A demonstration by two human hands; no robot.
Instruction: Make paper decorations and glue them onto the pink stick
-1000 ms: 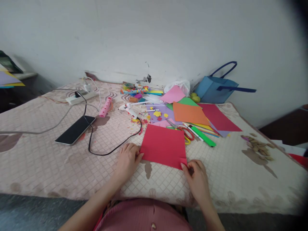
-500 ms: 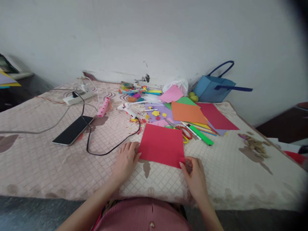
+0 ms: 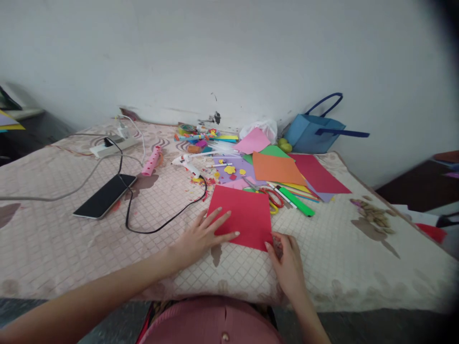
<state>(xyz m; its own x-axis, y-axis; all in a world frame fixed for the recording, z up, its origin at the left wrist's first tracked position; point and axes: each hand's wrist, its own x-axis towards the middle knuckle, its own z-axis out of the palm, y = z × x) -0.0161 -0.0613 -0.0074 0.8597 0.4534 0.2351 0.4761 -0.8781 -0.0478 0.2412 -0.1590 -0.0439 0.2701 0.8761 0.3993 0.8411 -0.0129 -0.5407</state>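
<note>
My left hand [image 3: 201,236] lies flat with the fingers spread across the near left part of the red sheet [image 3: 242,215], pressing it onto the tablecloth [image 3: 64,243] — it grips nothing, only weighs the paper down. My right hand [image 3: 287,260] is at the near right corner, thumb and forefinger closed in a pinch on that corner as far as I can see; the fingertips partly hide the paper's edge, so I cannot tell how much of it they hold.

The sheet sits just in front of me, close to the table's near edge. To do this well I judge I should keep the left palm low and steady so the sheet does not skate on the quilted cloth, and line corner to corner before I press anything down.

Room is tighter on the far side: the scissors [image 3: 270,199] and the green marker [image 3: 296,201] lie just beyond the sheet's far right corner, with the orange sheet [image 3: 278,168] behind them. The black cable [image 3: 165,220] curls near my left hand — apart from it, though close — and the phone [image 3: 104,196] lies well off to the left. To the right the cloth is open as far as the scatter of nuts [image 3: 375,215].
</note>
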